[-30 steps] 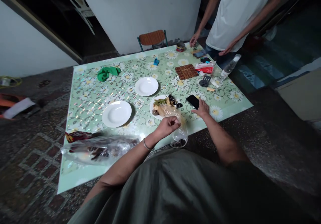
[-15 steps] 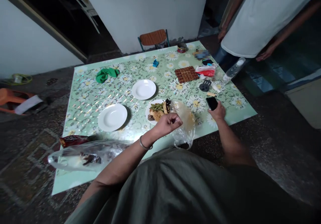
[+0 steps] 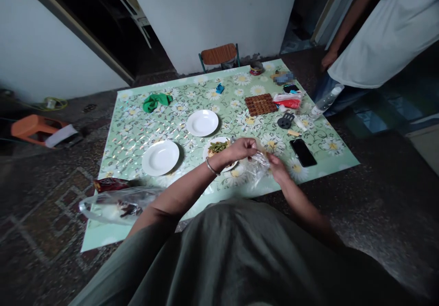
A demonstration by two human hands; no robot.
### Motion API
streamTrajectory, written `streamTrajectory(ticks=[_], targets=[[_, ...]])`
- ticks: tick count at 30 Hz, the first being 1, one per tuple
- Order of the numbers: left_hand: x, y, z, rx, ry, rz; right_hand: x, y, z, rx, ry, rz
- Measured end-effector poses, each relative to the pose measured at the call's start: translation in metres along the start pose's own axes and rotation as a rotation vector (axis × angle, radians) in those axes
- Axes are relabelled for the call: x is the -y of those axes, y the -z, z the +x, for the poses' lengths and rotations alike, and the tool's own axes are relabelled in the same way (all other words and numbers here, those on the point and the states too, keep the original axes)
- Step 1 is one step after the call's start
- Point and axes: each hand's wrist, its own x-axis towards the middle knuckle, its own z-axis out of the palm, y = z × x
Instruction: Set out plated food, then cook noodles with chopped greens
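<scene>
Head view: left hand (image 3: 242, 148) and right hand (image 3: 277, 169), fingers pinched shut on a clear plastic bag (image 3: 255, 171), spread its mouth just beside the food plate (image 3: 219, 150) on the worktop (image 3: 137, 127), the phone (image 3: 303, 152) lying right of them.

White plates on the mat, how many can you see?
3. One empty plate at the near left, another empty plate farther back at centre, and a plate with food partly hidden behind the left hand.
</scene>
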Motion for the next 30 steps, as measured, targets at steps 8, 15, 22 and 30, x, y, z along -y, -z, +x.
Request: streamTrajectory(ticks=[8,15,22,30], targets=[[0.002,0.029,0.022,0.025,0.29,1.099,0.029,0.038,0.009,-0.176,-0.133,0.317],[0.032,0.004,0.068,-0.205,0.322,0.955,0.064,0.015,-0.004,-0.215,-0.112,0.601],[0.038,0.002,0.032,-0.683,-0.258,0.655,0.08,0.005,0.005,-0.362,0.114,0.379],[0.094,-0.063,0.002,-0.423,-0.097,0.582,0.053,-0.026,0.014,-0.486,0.22,0.146]])
